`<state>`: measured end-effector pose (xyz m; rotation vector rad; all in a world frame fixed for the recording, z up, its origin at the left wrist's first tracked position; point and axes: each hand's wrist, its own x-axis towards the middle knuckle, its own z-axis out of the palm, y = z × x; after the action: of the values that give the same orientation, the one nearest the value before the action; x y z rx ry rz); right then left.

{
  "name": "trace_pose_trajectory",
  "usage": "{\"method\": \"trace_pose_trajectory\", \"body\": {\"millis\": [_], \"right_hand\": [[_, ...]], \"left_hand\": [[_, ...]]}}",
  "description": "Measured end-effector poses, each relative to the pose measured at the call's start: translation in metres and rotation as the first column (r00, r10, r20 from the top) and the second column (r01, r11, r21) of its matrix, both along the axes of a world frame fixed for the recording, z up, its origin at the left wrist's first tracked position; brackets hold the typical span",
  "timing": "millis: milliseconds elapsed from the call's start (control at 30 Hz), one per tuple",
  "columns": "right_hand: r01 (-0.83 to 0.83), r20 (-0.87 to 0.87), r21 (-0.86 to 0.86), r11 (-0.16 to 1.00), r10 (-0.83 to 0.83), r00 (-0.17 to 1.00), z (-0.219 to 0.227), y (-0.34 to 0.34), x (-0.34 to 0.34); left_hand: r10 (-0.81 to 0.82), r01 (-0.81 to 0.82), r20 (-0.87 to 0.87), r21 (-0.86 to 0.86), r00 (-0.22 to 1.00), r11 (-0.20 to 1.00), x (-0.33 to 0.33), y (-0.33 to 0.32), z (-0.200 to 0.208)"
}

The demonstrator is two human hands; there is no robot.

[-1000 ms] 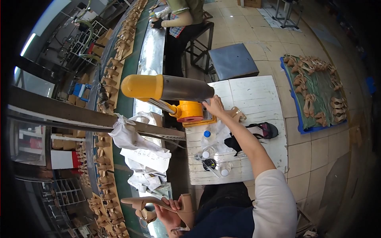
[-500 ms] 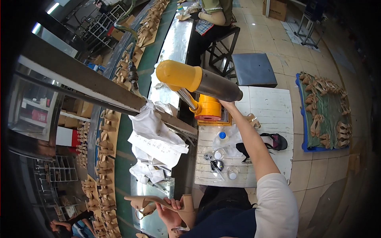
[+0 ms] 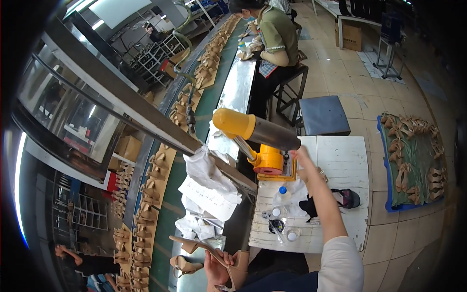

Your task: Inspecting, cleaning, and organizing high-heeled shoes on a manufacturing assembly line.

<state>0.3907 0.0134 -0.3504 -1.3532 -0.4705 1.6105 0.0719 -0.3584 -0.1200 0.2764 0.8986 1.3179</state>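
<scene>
In my left hand point(image 3: 218, 268) is a tan block-heeled sandal point(image 3: 237, 268), its toe toward the left and its heel beside my body. The fingers wrap round the sole. A second tan sandal point(image 3: 185, 266) lies on the metal bench edge just left of that hand. My right arm stretches forward across the white table, and my right hand point(image 3: 301, 155) is beside the control panel of a yellow machine point(image 3: 268, 160) with a dark metal barrel point(image 3: 272, 132). The barrel's end is right above this hand. Its fingers are blurred and partly hidden.
Bottles point(image 3: 282, 193) and a black sandal point(image 3: 348, 198) rest on the white table point(image 3: 340, 163). Left runs a green conveyor point(image 3: 168, 219) with rows of tan shoes. White papers point(image 3: 209, 197) hang by a metal beam. A co-worker point(image 3: 279, 36) sits ahead; a blue pallet point(image 3: 389, 187) holds shoes.
The view has tilted up, so things sit lower and the co-worker shows more fully. My right hand has shifted right, out from behind the barrel. My left hand still holds the sandal.
</scene>
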Motion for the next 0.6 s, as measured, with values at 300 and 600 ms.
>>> {"method": "trace_pose_trajectory", "body": {"millis": [300, 600], "right_hand": [[0.275, -0.456, 0.236, 0.932, -0.144, 0.878, 0.112, -0.059, 0.063], [0.346, -0.518, 0.130, 0.929, -0.234, 0.823, 0.096, -0.045, 0.072]], "left_hand": [[-0.004, 0.004, 0.043, 0.004, 0.999, 1.000, 0.000, -0.008, 0.003], [0.043, -0.046, 0.062, 0.045, 0.997, 0.998, -0.009, -0.017, 0.009]]}}
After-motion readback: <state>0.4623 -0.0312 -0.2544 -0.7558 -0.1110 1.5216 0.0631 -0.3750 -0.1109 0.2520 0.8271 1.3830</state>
